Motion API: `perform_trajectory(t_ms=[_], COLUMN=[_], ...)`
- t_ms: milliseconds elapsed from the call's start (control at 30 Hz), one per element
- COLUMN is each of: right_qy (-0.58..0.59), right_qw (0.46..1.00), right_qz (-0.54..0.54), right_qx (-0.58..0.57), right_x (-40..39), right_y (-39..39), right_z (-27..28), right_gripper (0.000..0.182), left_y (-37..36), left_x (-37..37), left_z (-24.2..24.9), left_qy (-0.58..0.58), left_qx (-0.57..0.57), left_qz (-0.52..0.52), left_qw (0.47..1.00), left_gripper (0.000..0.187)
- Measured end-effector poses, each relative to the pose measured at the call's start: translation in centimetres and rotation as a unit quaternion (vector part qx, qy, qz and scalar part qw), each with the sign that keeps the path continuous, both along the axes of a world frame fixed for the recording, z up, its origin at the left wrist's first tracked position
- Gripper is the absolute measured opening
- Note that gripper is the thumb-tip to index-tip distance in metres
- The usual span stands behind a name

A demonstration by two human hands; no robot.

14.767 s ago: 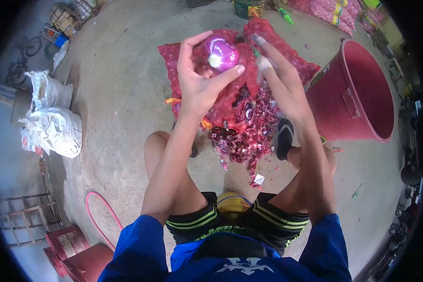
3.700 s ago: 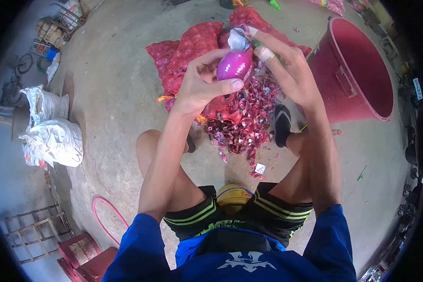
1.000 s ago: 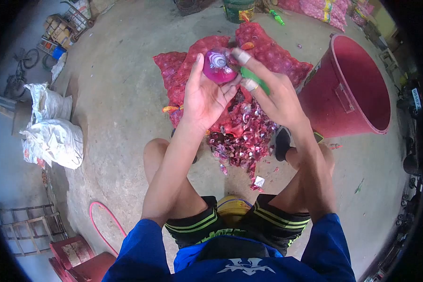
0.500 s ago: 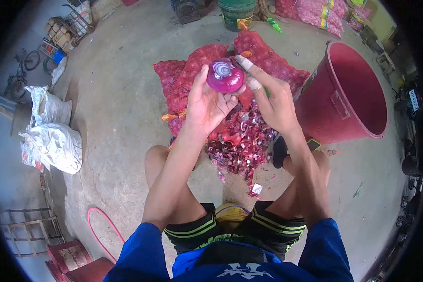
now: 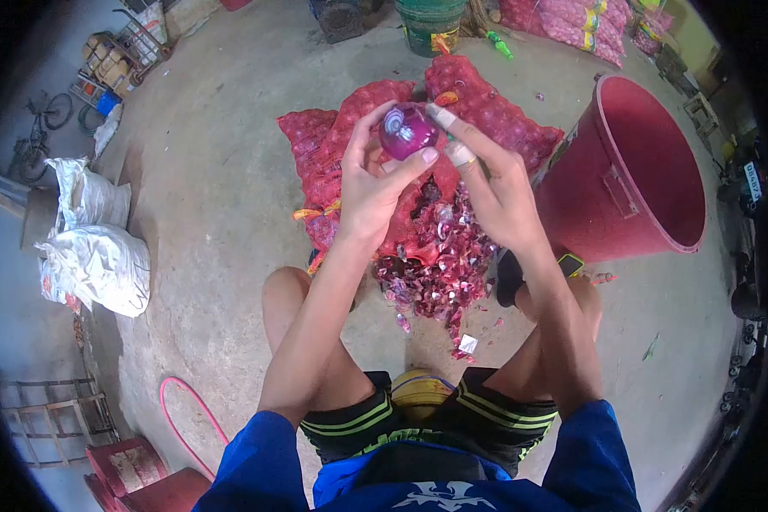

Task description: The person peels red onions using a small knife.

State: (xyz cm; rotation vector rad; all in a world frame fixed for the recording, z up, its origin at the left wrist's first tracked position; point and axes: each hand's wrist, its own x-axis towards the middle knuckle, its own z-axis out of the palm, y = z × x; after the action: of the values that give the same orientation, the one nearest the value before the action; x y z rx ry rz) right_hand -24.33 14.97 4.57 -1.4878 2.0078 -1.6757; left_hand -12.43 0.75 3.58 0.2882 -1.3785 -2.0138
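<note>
A glossy purple-red onion (image 5: 411, 135) with a pale cut end is gripped by my left hand (image 5: 374, 179), thumb across its near side and fingers behind it. My right hand (image 5: 497, 175) is at the onion's right side, with white wraps on its thumb and a finger. Its fingertips are bent close to the onion; whether they pinch a bit of skin cannot be made out. Below both hands lies a heap of onion skins (image 5: 452, 264). Red mesh sacks of onions (image 5: 495, 111) lie just behind.
At right stands a large red bin (image 5: 610, 192), tilted in view. White sacks (image 5: 98, 264) sit on the left, near a pink hose (image 5: 179, 384). A green bucket (image 5: 431, 26) and more onion sacks (image 5: 563, 30) are at the back. I sit on a yellow seat (image 5: 420, 388).
My left hand has turned the onion so its cut end faces left, and the left thumb now lies across its front. The right hand stays beside it.
</note>
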Motion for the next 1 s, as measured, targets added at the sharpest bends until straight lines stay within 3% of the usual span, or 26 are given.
perform_trajectory(t_ms=[67,100,167,233,300,333,433,500,633,733,800,833,900,967,1000], right_qy=[0.086,0.085,-0.033,0.029,-0.143,-0.193,-0.249,-0.233,-0.09,-0.057,-0.036,-0.074,-0.12,-0.08,-0.04], right_qw=[0.992,0.992,0.991,0.992,0.985,0.974,0.954,0.958,0.99,0.996,0.995,0.992,0.984,0.986,0.994], right_qz=[-0.039,-0.039,-0.1,-0.102,0.094,0.117,0.162,0.164,0.105,0.061,-0.032,-0.05,-0.073,-0.099,-0.103], right_qx=[-0.088,-0.085,-0.087,-0.075,-0.03,0.003,0.039,0.035,-0.031,-0.02,-0.082,-0.093,-0.111,-0.104,-0.022], right_x=[-0.8,-1.4,-2.9,-3.7,-3.0,-1.4,0.2,-0.2,-0.5,-0.9,-2.4,-3.4,-4.7,-5.6,-5.4], right_y=[-0.5,-0.5,-0.2,0.9,2.1,2.0,1.8,1.5,0.5,0.6,0.0,0.3,1.0,1.8,2.2], right_z=[-0.7,-0.7,-0.7,-0.1,0.7,1.4,2.5,1.5,0.7,0.9,0.1,0.0,-0.1,-0.3,0.2], right_gripper=[0.042,0.042,0.04,0.044,0.052,0.06,0.062,0.057,0.045,0.045,0.045,0.045,0.046,0.045,0.045], left_y=[-0.1,-0.1,-0.1,-0.1,0.0,0.0,0.1,0.1,0.3,0.5,0.6,0.6,0.5,0.6,0.5], left_x=[0.1,0.2,0.6,0.3,0.1,0.1,0.0,0.1,0.2,0.1,0.4,0.5,0.9,1.1,1.0], left_z=[0.3,0.3,0.0,-0.3,-0.5,-0.4,-0.1,0.0,0.4,0.6,0.7,0.8,1.0,1.1,0.9], left_qy=[-0.016,-0.03,-0.023,-0.013,0.004,0.003,0.026,0.016,0.013,0.018,0.052,0.058,0.107,0.093,0.098], left_qx=[0.014,0.027,0.014,-0.004,-0.072,-0.072,-0.124,-0.176,-0.203,-0.117,-0.039,-0.038,-0.009,0.034,0.039], left_qz=[-0.012,-0.023,-0.025,-0.028,0.025,0.026,0.057,0.101,0.115,0.061,-0.021,-0.022,-0.121,-0.136,-0.126], left_qw=[1.0,0.999,0.999,1.0,0.997,0.997,0.99,0.979,0.972,0.991,0.998,0.997,0.987,0.986,0.986], left_gripper=[0.076,0.075,0.075,0.075,0.078,0.078,0.079,0.079,0.08,0.079,0.085,0.085,0.094,0.1,0.098])
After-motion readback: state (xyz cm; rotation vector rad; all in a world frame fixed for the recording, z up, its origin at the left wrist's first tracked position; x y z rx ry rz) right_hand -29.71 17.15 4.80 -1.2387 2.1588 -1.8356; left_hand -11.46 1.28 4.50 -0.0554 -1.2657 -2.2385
